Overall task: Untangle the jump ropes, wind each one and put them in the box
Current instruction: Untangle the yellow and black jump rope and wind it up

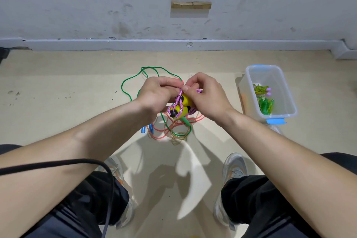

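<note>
Centre of frame, above the floor: both hands work on the purple rope (178, 100), wound around its two yellow handles (183, 105). The handles lie side by side, long axis running from lower left to upper right, black caps at the lower-left end.

Left hand (154, 94) curls around the bundle from the left, fingers closed; what they press on is hidden. Right hand (204, 94) pinches a purple strand between thumb and forefinger just above the handles' upper end. The right is the nearer to the loose end, so I judge it does the tucking.

Below the hands, the green rope (127, 83) and pink rope (164, 133) lie tangled.

Box (287, 100), right of frame, already holds wound ropes.
</note>
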`<state>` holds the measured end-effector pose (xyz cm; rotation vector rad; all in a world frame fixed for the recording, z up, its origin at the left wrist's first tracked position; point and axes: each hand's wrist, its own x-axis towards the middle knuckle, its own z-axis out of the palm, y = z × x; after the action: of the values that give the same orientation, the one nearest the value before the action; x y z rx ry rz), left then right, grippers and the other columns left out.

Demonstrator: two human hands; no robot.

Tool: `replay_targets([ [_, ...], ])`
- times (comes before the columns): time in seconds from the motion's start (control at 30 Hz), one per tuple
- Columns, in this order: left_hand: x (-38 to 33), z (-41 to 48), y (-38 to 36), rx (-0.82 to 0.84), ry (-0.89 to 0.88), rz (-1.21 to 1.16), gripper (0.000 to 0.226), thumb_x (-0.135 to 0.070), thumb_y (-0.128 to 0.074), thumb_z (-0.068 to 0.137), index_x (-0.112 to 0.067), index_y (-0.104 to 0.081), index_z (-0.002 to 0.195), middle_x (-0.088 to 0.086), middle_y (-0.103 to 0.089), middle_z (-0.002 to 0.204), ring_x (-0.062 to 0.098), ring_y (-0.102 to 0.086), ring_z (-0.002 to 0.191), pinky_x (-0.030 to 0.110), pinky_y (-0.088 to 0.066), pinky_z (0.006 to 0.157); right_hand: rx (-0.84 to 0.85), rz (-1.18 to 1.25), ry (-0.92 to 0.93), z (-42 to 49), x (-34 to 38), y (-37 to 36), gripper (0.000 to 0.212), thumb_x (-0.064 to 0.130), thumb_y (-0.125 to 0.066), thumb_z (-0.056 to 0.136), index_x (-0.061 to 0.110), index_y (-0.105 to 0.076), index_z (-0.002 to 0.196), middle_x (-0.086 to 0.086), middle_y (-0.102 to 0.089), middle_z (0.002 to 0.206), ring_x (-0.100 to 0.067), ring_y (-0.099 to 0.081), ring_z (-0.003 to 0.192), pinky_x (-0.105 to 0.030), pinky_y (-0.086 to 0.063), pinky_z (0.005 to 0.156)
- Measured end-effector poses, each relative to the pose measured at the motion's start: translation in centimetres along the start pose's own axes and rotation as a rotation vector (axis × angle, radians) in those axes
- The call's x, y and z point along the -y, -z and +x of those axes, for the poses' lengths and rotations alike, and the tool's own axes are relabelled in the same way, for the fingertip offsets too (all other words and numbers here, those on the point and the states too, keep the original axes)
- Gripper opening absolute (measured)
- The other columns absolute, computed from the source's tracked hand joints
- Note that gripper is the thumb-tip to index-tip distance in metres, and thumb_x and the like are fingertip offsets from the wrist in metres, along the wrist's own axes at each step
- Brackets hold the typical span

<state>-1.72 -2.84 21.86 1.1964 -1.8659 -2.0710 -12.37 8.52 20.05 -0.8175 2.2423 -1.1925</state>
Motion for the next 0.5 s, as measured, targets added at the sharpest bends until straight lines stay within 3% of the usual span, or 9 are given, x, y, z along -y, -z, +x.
replay_targets([
  [0.1,0.0,0.2,0.1,-0.059,0.014,-0.023,0.015,0.005,-0.062,0.090,-0.008,-0.070,0.095,0.011,-0.070,0.081,0.018,-0.068,0.057,0.027,-0.053,0.050,0.080,0.165,-0.054,0.1,-0.2,-0.4,0.011,0.028,-0.070,0.091,0.020,-0.064,0.088,0.002,-0.061,0.071,-0.024,-0.065,0.061,-0.050,-0.059,0.067],
  [0.2,0.4,1.3,0.5,-0.138,-0.040,0.103,0.021,0.002,-0.059,0.090,-0.018,-0.065,0.087,0.010,-0.070,0.084,0.026,-0.069,0.069,0.037,-0.058,0.064,0.115,0.167,-0.074,0.2,0.0,-0.3,0.011,0.029,-0.070,0.092,0.019,-0.065,0.092,0.001,-0.064,0.072,-0.014,-0.063,0.061,-0.033,-0.050,0.061],
  [0.27,0.4,1.7,0.7,-0.144,-0.127,0.246,0.026,0.000,-0.053,0.092,-0.024,-0.062,0.087,0.003,-0.066,0.080,0.027,-0.064,0.073,0.040,-0.055,0.071,0.044,0.031,-0.050,0.3,-0.2,0.0,0.012,0.036,-0.066,0.091,0.025,-0.065,0.091,0.002,-0.064,0.083,-0.012,-0.061,0.080,-0.033,-0.048,0.070],
  [0.37,-0.1,1.6,1.0,-0.078,-0.236,0.409,0.031,-0.001,-0.048,0.093,-0.029,-0.060,0.086,-0.002,-0.062,0.081,0.027,-0.067,0.074,0.042,-0.056,0.076,0.018,-0.153,-0.044,0.8,-0.5,0.8,0.020,0.031,-0.052,0.091,0.036,-0.066,0.104,0.012,-0.051,0.102,-0.013,-0.041,0.113,-0.036,-0.042,0.096],
  [0.43,-0.7,1.4,1.2,-0.013,-0.265,0.448,0.030,0.001,-0.048,0.093,-0.027,-0.059,0.087,-0.001,-0.060,0.081,0.021,-0.068,0.068,0.036,-0.056,0.071,0.189,-0.063,-0.033,1.2,-0.8,1.5,0.029,0.025,-0.046,0.093,0.031,-0.072,0.105,0.024,-0.053,0.102,-0.008,-0.043,0.113,-0.039,-0.042,0.104],
  [0.5,-1.4,1.1,1.3,0.074,-0.243,0.423,0.027,0.005,-0.049,0.094,-0.019,-0.060,0.090,0.005,-0.057,0.083,0.016,-0.065,0.061,0.025,-0.054,0.063,0.333,-0.027,-0.027,1.5,-1.0,2.1,0.032,0.028,-0.044,0.091,0.022,-0.075,0.097,0.014,-0.067,0.103,-0.012,-0.056,0.106,-0.039,-0.044,0.103],
])
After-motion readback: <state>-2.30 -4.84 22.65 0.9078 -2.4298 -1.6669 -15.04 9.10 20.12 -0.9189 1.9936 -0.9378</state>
